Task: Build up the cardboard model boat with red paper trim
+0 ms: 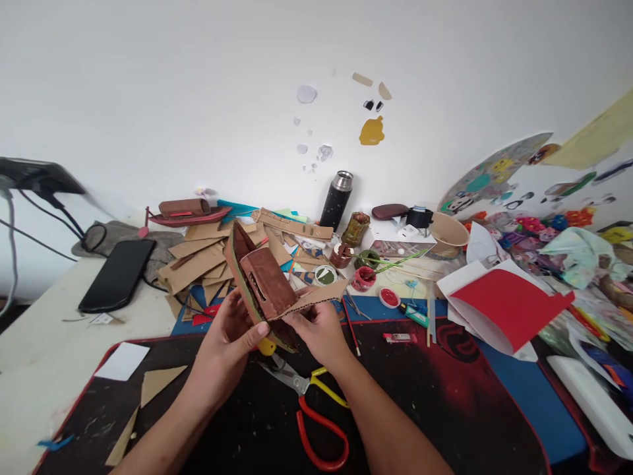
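My left hand [236, 333] is closed round the side of a small cardboard model boat [270, 280], painted brown with a greenish edge and an arched cabin. The boat is tilted, its pointed end up and away from me. In my right hand [316, 330] a piece of bare cardboard [319, 295] is pinched, its corrugated edge against the near end of the cabin. Whether the two are joined I cannot tell. Below my hands, scissors [297, 382] with red and yellow handles lie on the black mat [410, 396], next to a yellow object [267, 346] partly hidden by the boat.
Behind the boat lie cardboard scraps [198, 260] and a second model boat [190, 214]. Open paint jars [364, 278], a black flask [337, 201] and a lighter [399, 338] stand or lie beyond my right hand. A phone [117, 276] is at left, red paper [509, 307] at right.
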### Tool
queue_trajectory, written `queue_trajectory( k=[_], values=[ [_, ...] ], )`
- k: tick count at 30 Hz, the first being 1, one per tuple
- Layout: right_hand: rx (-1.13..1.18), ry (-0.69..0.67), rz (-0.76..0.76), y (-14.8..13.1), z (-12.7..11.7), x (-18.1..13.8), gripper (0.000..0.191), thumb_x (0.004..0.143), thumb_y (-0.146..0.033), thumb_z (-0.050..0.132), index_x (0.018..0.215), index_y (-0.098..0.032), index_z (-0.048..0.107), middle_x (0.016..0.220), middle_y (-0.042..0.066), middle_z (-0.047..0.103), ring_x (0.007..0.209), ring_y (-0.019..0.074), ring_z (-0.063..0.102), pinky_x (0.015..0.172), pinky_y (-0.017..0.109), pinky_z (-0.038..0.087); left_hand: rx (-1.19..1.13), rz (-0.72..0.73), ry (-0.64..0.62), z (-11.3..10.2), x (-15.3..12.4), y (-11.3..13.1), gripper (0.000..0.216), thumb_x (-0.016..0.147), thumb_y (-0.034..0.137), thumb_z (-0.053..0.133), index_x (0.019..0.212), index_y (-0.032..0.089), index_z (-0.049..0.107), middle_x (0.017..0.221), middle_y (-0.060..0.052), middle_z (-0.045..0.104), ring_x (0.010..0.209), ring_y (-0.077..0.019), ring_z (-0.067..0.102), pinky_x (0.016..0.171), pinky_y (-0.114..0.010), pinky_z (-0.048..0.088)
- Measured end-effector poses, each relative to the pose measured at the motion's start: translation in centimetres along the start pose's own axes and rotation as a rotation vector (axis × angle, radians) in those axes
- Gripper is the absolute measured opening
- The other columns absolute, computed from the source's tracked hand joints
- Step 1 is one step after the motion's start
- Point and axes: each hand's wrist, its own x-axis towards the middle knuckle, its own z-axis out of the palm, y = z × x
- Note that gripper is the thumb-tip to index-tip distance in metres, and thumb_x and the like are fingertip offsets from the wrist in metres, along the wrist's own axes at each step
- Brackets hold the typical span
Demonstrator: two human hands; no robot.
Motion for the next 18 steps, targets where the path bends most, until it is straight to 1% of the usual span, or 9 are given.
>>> queue_trajectory(
  k=[4,8,12,14,16,18],
  values=[
    [0.009,-0.038,0.009,-0.4,-0.1,0.2,0.048,0.077,-0.06,0.097,0.085,-0.023,0.068,0.082,0.002,0.068,0.079,0.0215,0.063,0.071,0.032,0.052,0.034,0.012,-0.034,-0.1,-0.2,-0.2,0.07,0.072,0.036,0.106,0.134,0.029,0.073,0.146,-0.011,0.076,0.139,-0.0369,0.069,0.109,-0.041,0.061],
    [0.037,-0.024,0.001,-0.5,-0.2,0.3,0.05,0.071,-0.059,0.1,0.09,-0.024,0.07,0.085,0.002,0.072,0.081,0.0226,0.067,0.074,0.033,0.055,0.041,0.008,-0.077,-0.2,-0.3,-0.3,0.074,0.072,0.038,0.106,0.138,0.03,0.073,0.15,-0.012,0.074,0.144,-0.0384,0.066,0.112,-0.042,0.06],
    [0.067,-0.043,0.02,-0.4,-0.1,0.3,0.051,0.071,-0.059,0.101,0.09,-0.024,0.068,0.083,0.001,0.07,0.079,0.0214,0.065,0.075,0.033,0.055,0.037,0.014,-0.07,-0.2,-0.3,-0.4,0.071,0.072,0.038,0.106,0.135,0.03,0.074,0.151,-0.011,0.073,0.144,-0.0378,0.066,0.111,-0.041,0.061],
    [0.082,-0.05,0.033,-0.1,0.0,0.3,0.052,0.071,-0.06,0.1,0.089,-0.024,0.067,0.08,-0.001,0.066,0.074,0.0191,0.061,0.07,0.031,0.053,0.018,0.005,-0.055,-0.1,-0.2,-0.4,0.072,0.071,0.036,0.106,0.136,0.03,0.074,0.15,-0.012,0.074,0.143,-0.0377,0.067,0.111,-0.042,0.061],
    [0.091,-0.041,0.042,0.3,0.0,0.3,0.054,0.072,-0.062,0.1,0.086,-0.024,0.064,0.074,-0.004,0.058,0.065,0.015,0.053,0.061,0.027,0.046,-0.025,-0.022,-0.047,0.1,-0.2,-0.3,0.073,0.07,0.035,0.107,0.136,0.028,0.075,0.146,-0.013,0.077,0.138,-0.0381,0.071,0.109,-0.044,0.063],
    [0.106,-0.041,0.047,0.6,0.0,0.2,0.057,0.074,-0.066,0.098,0.086,-0.024,0.061,0.068,-0.007,0.051,0.057,0.0117,0.044,0.052,0.025,0.037,-0.079,-0.067,-0.037,0.2,-0.1,-0.1,0.074,0.068,0.037,0.107,0.134,0.027,0.076,0.136,-0.013,0.081,0.129,-0.0374,0.076,0.104,-0.044,0.066]
  ],
)
